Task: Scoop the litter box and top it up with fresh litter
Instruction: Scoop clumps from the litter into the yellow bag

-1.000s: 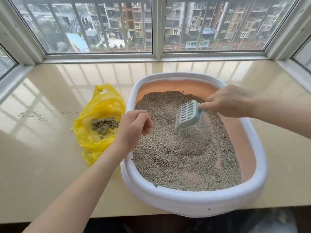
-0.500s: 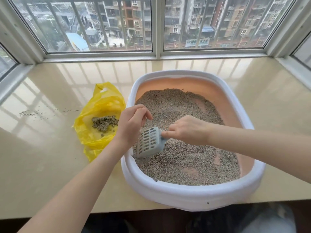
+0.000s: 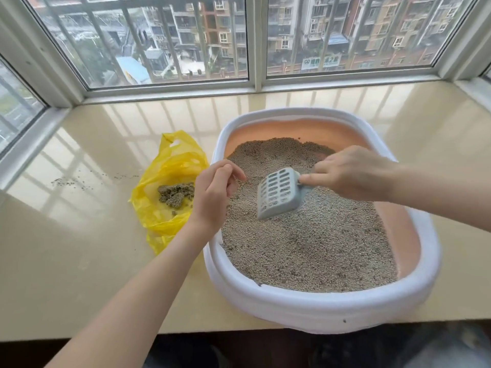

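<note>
Since before, right hand (image 3: 350,172) gripping scoop (image 3: 279,193) moved mid-box; left hand (image 3: 215,193), loosely curled, empty, at rim (image 3: 212,251).

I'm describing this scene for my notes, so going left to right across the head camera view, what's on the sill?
Spilled litter grains → yellow bag → left hand → scoop → right hand.

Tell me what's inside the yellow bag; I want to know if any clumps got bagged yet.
Inside the yellow bag lies a small heap of clumped litter. The left hand covers the bag's right edge, and folds hide anything deeper.
</note>
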{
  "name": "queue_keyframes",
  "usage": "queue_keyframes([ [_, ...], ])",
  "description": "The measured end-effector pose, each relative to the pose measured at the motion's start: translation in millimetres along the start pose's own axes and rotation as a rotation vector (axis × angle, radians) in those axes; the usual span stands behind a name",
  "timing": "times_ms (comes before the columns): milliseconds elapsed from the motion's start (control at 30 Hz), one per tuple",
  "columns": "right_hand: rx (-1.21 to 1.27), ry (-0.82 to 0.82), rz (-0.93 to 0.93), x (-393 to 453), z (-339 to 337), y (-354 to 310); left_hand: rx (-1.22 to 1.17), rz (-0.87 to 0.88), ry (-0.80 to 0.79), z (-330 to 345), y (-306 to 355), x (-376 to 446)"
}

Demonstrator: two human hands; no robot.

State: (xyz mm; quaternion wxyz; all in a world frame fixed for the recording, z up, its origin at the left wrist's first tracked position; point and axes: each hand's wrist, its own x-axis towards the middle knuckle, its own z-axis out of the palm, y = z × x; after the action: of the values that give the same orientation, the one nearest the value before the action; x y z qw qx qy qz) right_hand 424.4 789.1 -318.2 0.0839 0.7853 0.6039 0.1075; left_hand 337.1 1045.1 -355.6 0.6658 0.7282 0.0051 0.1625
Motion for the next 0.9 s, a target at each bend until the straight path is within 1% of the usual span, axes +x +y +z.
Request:
queue_keyframes([
  [133, 0.049, 0.007, 0.028, 63.6, 27.3, -23.2, -0.016, -0.008, 0.043, -0.5, 0.1, 0.7],
  [167, 0.032, -0.019, 0.035, 73.9, 30.0, -27.9, -0.017, -0.009, 0.046, -0.6, 0.2, 0.5],
  [267, 0.008, -0.206, 0.045, 77.8, 31.1, -33.9, -0.006, -0.005, 0.049, -1.1, -0.6, -0.2],
  [367, 0.009, -0.29, 0.06, 55.0, 32.0, -26.7, -0.004, 0.006, 0.046, -0.7, -1.3, 0.6],
  [433, 0.026, -0.225, 0.101, 39.5, 32.0, -17.4, -0.006, 0.005, 0.051, -0.8, -1.3, 0.5],
  [500, 0.059, -0.092, 0.139, 33.6, 31.1, -8.4, -0.001, 0.005, 0.057, -1.4, -0.8, 0.3],
  [567, 0.059, -0.043, 0.162, 42.0, 26.9, -5.9, 0.006, 0.003, 0.059, -1.8, -0.6, 0.3],
  [633, 0.043, -0.06, 0.16, 63.0, 25.7, -9.0, 0.002, -0.006, 0.056, -1.2, -0.2, 0.1],
  [767, -0.037, -0.179, 0.104, 101.7, 27.0, -17.3, 0.0, -0.006, 0.042, 0.0, 1.0, -0.6],
  [900, -0.039, -0.3, 0.055, 92.5, 23.0, -10.2, 0.013, -0.008, 0.036, -0.2, 0.7, -0.6],
])
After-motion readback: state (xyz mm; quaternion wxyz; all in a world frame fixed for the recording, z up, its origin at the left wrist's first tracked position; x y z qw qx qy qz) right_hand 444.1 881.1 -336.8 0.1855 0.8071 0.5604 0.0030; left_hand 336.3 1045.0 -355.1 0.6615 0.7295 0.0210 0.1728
